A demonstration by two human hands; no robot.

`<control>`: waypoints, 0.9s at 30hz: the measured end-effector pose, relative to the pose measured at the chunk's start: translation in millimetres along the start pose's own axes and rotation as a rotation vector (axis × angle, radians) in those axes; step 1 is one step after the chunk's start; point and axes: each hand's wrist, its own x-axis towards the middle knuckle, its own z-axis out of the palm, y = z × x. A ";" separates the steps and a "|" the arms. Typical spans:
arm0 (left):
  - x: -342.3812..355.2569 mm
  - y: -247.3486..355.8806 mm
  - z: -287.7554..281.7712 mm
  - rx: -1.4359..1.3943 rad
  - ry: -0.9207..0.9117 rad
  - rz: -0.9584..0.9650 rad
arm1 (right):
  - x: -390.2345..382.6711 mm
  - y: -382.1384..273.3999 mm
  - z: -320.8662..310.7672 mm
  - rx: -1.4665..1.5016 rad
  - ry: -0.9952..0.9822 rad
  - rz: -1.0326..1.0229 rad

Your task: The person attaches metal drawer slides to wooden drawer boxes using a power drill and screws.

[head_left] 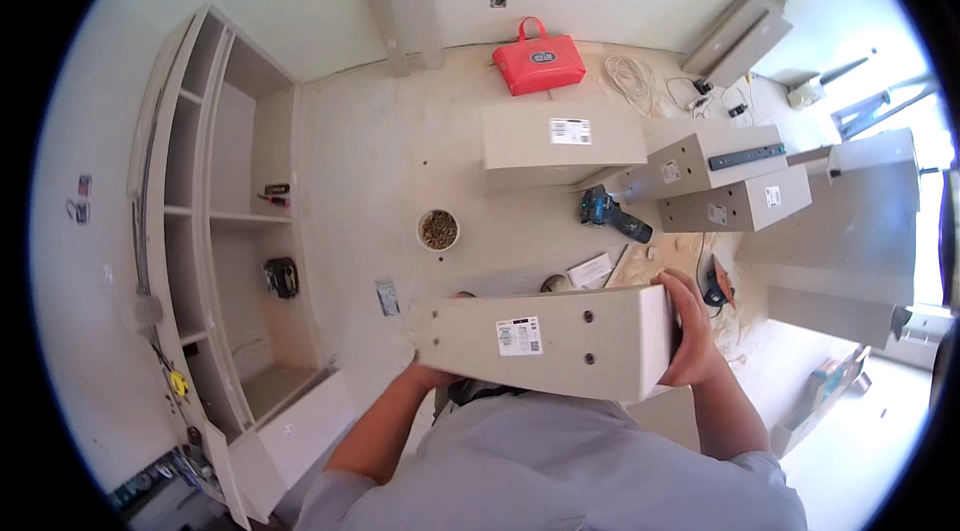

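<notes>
A beige drawer box (555,356) with a white label and two dark round fittings on the side facing up is held level in front of my body. My right hand (692,339) grips its right end, fingers over the far corner and thumb side along the end face. My left hand (433,372) holds the left end from below; most of it is hidden by the box, and only fingertips show past the far edge. Just beyond the box, a blue-and-black cordless drill (615,214) lies on the floor near a white bowl of small fasteners (439,230).
An open cabinet frame (207,216) lies on the left, with tools inside. More beige boxes (565,146) and a box with a black slide rail (746,157) stand ahead and right. A red bag (540,66) and coiled cable (629,81) lie by the far wall.
</notes>
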 end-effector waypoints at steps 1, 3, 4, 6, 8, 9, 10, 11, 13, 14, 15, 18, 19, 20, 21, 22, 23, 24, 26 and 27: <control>-7.8 -21.7 7.0 -0.035 -0.102 -0.030 | 6.0 -20.1 4.3 -0.097 -0.018 -0.008; -16.7 -54.1 1.5 -0.139 -0.181 -0.253 | 11.6 -43.7 19.1 -0.262 -0.065 -0.042; -14.6 -73.7 -1.4 -0.135 -0.119 -0.273 | 17.7 -53.3 27.5 -0.345 -0.088 -0.065; -13.7 -118.8 -2.1 -0.127 -0.002 -0.317 | 28.0 -66.0 51.1 -0.420 -0.099 -0.069; 21.6 -109.4 -35.7 -0.063 0.178 -0.382 | 35.9 -72.3 74.4 -0.521 -0.112 -0.069; 38.4 -106.6 -51.0 -0.022 0.234 -0.353 | 40.0 -76.9 84.5 -0.518 -0.113 -0.056; 55.4 -105.5 -63.8 0.020 0.292 -0.323 | 44.8 -78.2 94.1 -0.555 -0.137 -0.054; 73.0 -104.2 -73.0 0.090 0.315 -0.244 | 49.6 -77.3 103.4 -0.594 -0.161 -0.049; 107.5 -102.5 -81.1 0.209 0.271 -0.172 | 55.2 -73.8 120.3 -0.626 -0.193 -0.010; 122.9 -104.0 -81.6 0.250 0.211 -0.181 | 59.5 -73.7 127.7 -0.640 -0.204 -0.009; 136.6 -104.3 -81.5 0.291 0.150 -0.190 | 63.9 -73.3 133.9 -0.654 -0.216 -0.008; 170.9 -93.4 -91.1 0.567 -0.198 -0.270 | 72.0 -59.6 151.9 -0.685 -0.219 -0.040; 180.4 -91.8 -92.1 0.586 -0.250 -0.291 | 72.8 -54.6 156.0 -0.700 -0.230 -0.055; 189.1 -89.7 -93.2 0.605 -0.303 -0.312 | 74.3 -51.7 158.3 -0.716 -0.240 -0.069; 195.2 -89.3 -94.4 0.623 -0.356 -0.331 | 77.2 -50.7 159.0 -0.694 -0.236 -0.071; 198.8 -93.9 -92.0 0.637 -0.358 -0.323 | 80.1 -50.3 158.9 -0.673 -0.232 -0.070; 201.7 -98.4 -89.4 0.651 -0.360 -0.314 | 83.4 -49.9 158.7 -0.652 -0.228 -0.070; 203.2 -102.5 -86.3 0.665 -0.362 -0.305 | 87.8 -50.0 159.0 -0.640 -0.224 -0.075; 206.3 -113.8 -79.1 0.715 -0.402 -0.266 | 97.6 -50.6 159.3 -0.623 -0.210 -0.084; 208.1 -118.3 -74.5 0.740 -0.421 -0.247 | 100.6 -49.1 161.1 -0.619 -0.205 -0.095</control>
